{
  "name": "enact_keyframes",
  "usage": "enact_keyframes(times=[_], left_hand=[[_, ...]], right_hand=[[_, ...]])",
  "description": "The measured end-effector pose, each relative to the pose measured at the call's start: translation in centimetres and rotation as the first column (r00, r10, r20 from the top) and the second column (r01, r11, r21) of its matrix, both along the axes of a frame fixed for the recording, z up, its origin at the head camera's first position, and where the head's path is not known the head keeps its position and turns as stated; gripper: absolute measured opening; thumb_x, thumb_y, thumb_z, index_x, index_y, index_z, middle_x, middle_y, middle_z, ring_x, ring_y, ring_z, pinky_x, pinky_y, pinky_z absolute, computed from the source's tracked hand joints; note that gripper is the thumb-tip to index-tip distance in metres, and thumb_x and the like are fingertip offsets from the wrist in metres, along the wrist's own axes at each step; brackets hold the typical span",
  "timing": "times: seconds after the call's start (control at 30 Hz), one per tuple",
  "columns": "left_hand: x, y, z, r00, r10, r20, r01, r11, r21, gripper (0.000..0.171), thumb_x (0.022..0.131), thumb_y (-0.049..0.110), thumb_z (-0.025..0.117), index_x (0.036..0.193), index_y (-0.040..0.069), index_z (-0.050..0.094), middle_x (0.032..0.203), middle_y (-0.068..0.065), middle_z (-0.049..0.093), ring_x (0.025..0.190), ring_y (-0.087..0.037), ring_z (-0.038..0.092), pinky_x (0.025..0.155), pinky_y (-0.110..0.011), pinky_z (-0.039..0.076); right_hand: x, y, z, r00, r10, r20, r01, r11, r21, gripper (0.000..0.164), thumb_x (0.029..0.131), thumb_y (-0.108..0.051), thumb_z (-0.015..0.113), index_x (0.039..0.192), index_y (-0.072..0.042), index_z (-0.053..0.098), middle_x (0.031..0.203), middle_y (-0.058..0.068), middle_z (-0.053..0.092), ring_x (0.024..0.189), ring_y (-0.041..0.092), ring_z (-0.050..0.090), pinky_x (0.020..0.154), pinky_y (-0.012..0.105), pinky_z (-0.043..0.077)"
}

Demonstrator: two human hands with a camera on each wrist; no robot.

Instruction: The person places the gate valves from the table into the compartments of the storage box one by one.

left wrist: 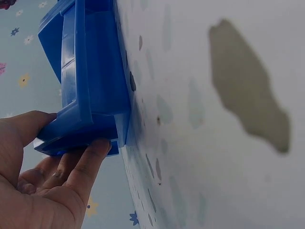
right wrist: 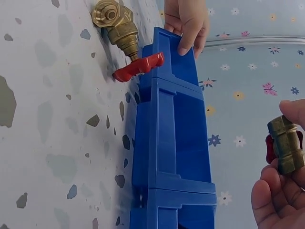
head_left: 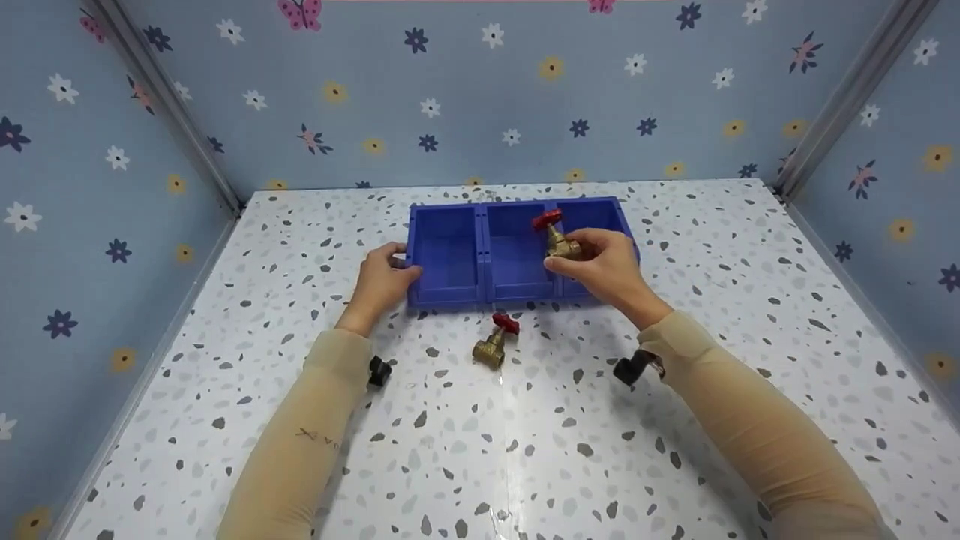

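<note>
My right hand (head_left: 609,271) pinches a brass gate valve (head_left: 561,246) with a red handwheel between thumb and fingers. It holds the valve over the divider between the middle and right compartments of a blue three-compartment bin (head_left: 484,255). In the right wrist view the held valve (right wrist: 287,143) is clear of the bin. My left hand (head_left: 382,281) grips the bin's left end, thumb over the rim and fingers against the outer wall (left wrist: 71,129). A second brass gate valve (head_left: 491,349), also with a red handwheel, lies on the table in front of the bin.
The bin stands on a white speckled table (head_left: 465,450). Flowered blue panels (head_left: 487,90) enclose the back and both sides, with metal posts (head_left: 169,97) at the corners. The right compartment is partly hidden by my right hand.
</note>
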State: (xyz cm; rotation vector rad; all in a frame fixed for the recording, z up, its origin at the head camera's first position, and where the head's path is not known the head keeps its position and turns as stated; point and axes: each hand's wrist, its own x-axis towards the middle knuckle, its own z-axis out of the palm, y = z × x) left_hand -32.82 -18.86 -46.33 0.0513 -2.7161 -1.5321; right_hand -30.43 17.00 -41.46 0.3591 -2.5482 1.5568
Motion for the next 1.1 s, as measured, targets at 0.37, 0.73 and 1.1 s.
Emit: enact_keyframes(times=[0.37, 0.73, 1.1], left_hand=[[0.0, -0.1, -0.1, 1.0, 0.0, 0.001, 0.0, 1.0, -0.001, 0.047, 0.102, 0.012, 0.069, 0.146, -0.003, 0.061, 0.133, -0.029, 0.071, 0.125, -0.04, 0.069, 0.109, -0.052, 0.058], [-0.1, -0.1, -0.1, 1.0, -0.002, 0.003, 0.002, 1.0, 0.023, 0.047, 0.101, 0.01, 0.068, 0.146, -0.004, 0.061, 0.129, -0.029, 0.072, 0.12, -0.039, 0.07, 0.106, -0.051, 0.059], [-0.1, -0.2, 0.0, 1.0, 0.0, 0.012, 0.0, 1.0, -0.007, 0.05, 0.101, 0.011, 0.067, 0.147, -0.005, 0.059, 0.134, -0.03, 0.07, 0.125, -0.04, 0.069, 0.11, -0.051, 0.057]], right_hand=[[-0.4, -0.9, 0.4, 0.999, -0.021, 0.047, 0.02, 1.0, 0.013, 0.04, 0.089, -0.026, 0.091, 0.116, 0.0, 0.079, 0.101, 0.012, 0.074, 0.084, 0.017, 0.065, 0.07, 0.019, 0.055], [-0.8, -1.7, 0.7, 0.999, -0.029, 0.041, 0.03, 1.0, -0.01, 0.037, 0.089, -0.026, 0.091, 0.113, -0.001, 0.079, 0.102, 0.012, 0.076, 0.084, 0.018, 0.065, 0.07, 0.021, 0.056], [-1.6, -2.6, 0.6, 0.997, -0.055, 0.054, 0.056, 0.998, -0.019, 0.037, 0.088, -0.028, 0.092, 0.112, -0.001, 0.081, 0.103, 0.013, 0.08, 0.085, 0.016, 0.069, 0.071, 0.022, 0.056]])
